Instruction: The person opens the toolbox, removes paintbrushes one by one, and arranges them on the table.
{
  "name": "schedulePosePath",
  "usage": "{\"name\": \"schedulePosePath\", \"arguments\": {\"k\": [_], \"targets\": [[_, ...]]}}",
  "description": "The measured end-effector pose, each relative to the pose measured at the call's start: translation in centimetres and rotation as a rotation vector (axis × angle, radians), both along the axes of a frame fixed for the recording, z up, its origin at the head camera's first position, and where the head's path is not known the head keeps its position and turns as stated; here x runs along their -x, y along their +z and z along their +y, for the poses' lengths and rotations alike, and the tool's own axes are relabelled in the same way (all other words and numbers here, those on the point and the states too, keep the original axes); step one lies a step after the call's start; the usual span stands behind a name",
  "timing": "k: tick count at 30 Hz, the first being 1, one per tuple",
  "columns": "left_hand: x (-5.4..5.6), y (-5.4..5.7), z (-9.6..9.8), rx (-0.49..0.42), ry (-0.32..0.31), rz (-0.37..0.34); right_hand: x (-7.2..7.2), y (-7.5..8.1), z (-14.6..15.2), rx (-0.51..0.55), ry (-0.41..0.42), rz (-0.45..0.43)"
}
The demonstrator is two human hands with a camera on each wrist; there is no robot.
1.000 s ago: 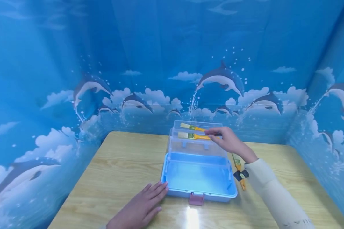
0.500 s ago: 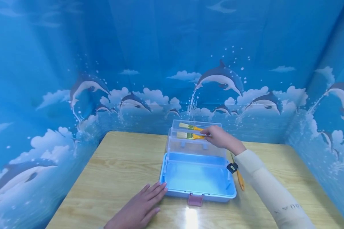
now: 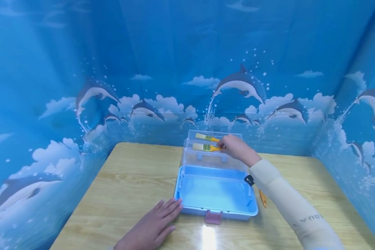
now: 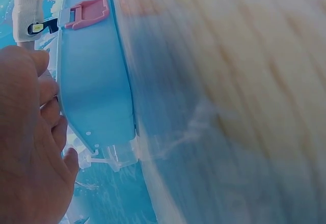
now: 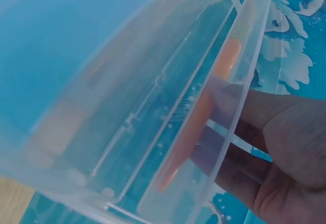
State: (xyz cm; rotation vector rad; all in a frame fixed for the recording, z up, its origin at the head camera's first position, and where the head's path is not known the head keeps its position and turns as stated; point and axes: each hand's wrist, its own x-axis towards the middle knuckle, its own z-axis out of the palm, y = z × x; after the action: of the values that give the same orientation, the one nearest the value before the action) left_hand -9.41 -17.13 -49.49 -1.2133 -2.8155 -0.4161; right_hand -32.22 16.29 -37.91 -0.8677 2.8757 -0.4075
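A light-blue plastic box (image 3: 214, 194) sits on the table, its clear trays (image 3: 190, 160) raised along the back. Two paintbrushes with yellow-orange handles lie up there, a rear paintbrush (image 3: 203, 136) and a front paintbrush (image 3: 202, 147). My right hand (image 3: 237, 147) reaches into these trays. In the right wrist view its fingers pinch an orange brush handle (image 5: 191, 132) behind the clear wall; I cannot tell which brush this is. My left hand (image 3: 153, 224) lies with straight fingers, fingertips touching the box's front left corner.
Another paintbrush (image 3: 263, 198) lies on the table right of the box, partly hidden by my right sleeve (image 3: 287, 198). A pink latch (image 3: 213, 217) hangs at the box's front. The wooden table (image 3: 137, 170) ends at a blue dolphin curtain (image 3: 175, 69).
My right hand has moved a little left along the brush handles, its fingers coming closer to the bristle ends. The left hand stays at the box's corner.
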Motion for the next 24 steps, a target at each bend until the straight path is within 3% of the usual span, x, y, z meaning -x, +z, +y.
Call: {"name": "schedulePosePath", "arguments": {"k": [4,12,21,24], "targets": [[-0.2,0.04,-0.09,0.004,0.01,-0.024,-0.08,-0.01,-0.28,0.015,0.025,0.025],[-0.34,0.34,0.0,0.035,0.032,0.001,-0.23,0.05,-0.52,-0.035,0.045,0.048],[-0.19,0.65,0.16,0.025,0.039,-0.059,-0.38,-0.27,-0.6,-0.101,0.032,0.073],[-0.29,0.5,0.06,0.027,0.036,-0.025,-0.48,-0.41,-0.64,-0.103,0.024,0.077]]}}
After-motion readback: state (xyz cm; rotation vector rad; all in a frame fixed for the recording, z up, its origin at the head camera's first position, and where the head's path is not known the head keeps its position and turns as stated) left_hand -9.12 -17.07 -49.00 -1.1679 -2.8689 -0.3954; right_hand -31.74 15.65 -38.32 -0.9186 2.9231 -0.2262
